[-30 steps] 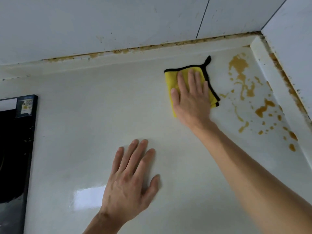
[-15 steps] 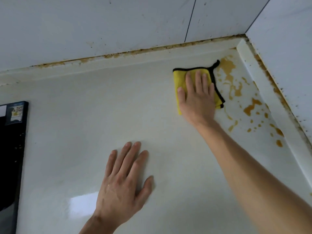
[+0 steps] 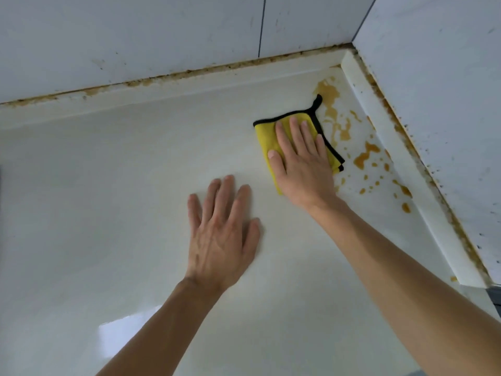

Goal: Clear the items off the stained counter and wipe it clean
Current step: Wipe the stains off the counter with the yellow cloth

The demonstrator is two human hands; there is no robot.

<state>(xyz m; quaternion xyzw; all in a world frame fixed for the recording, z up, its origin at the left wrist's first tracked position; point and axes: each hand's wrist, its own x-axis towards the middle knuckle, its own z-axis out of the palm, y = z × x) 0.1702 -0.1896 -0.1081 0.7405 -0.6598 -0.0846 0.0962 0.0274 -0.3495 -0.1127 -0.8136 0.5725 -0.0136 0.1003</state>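
Head view shows one yellow cloth (image 3: 264, 134) with a black edge, lying flat on the pale desk (image 3: 108, 185) in the upper right of the frame, close to the corner where two walls meet. The right hand (image 3: 303, 164) lies flat on top of the cloth, its fingers (image 3: 294, 134) straight and a little spread, pressing down and pinching nothing. The left hand (image 3: 219, 234) rests flat on the bare desk near the middle of the frame, fingers straight and a little apart, holding nothing.

The cloth looks soft, light and floppy. It is folded over, so it can bunch up or slide open if pushed by one corner. I think the best way is a flat palm on its middle, as now. A small black loop (image 3: 315, 103) sticks out at its top corner; that would do for picking it up, not for wiping.

Counting: one cloth, two hands, two tiled walls. The brown spill (image 3: 364, 156) sits just right of the cloth, with a few big blotches and many small drops, too many to count well. Its nearest bits touch the cloth's right edge. Brown grime (image 3: 162, 78) also runs along the wall joins. Nothing else stands on this part of the desk.
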